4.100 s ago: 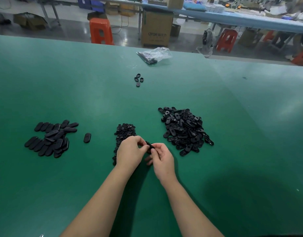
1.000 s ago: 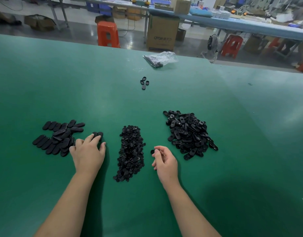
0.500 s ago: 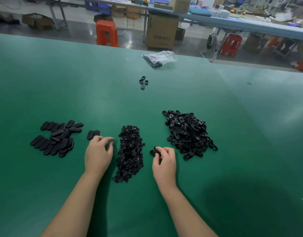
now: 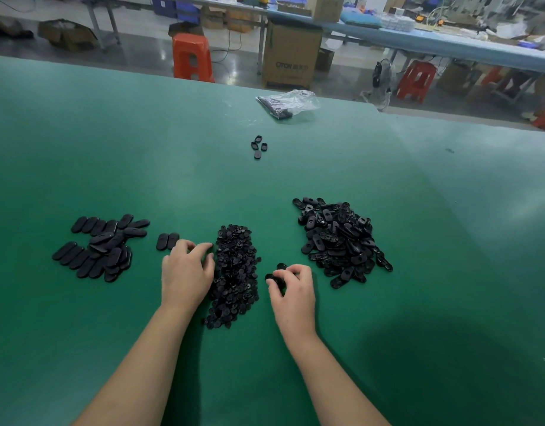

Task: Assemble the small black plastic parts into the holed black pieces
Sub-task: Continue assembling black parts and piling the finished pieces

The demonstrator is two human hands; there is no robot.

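Note:
A heap of holed black oval pieces (image 4: pixel 342 241) lies right of centre on the green table (image 4: pixel 142 149). A narrow pile of small black parts (image 4: pixel 236 272) sits in the middle. My right hand (image 4: pixel 292 296) pinches one holed black piece (image 4: pixel 275 276) just right of the small-parts pile. My left hand (image 4: pixel 186 272) rests with loosely curled fingers touching that pile's left edge; nothing shows between its fingertips. To the left lie a group of closed black ovals (image 4: pixel 102 247) and two more ovals (image 4: pixel 167 240) side by side.
Several loose black pieces (image 4: pixel 258 146) lie farther back at centre. A clear plastic bag (image 4: pixel 288 103) with dark parts sits near the table's far edge. Beyond it are orange stools (image 4: pixel 191 56), a cardboard box (image 4: pixel 291 56) and a long blue bench.
My left hand left the ovals on the left and moved right to the small-parts pile. My right hand stayed near the pile, holding a holed piece.

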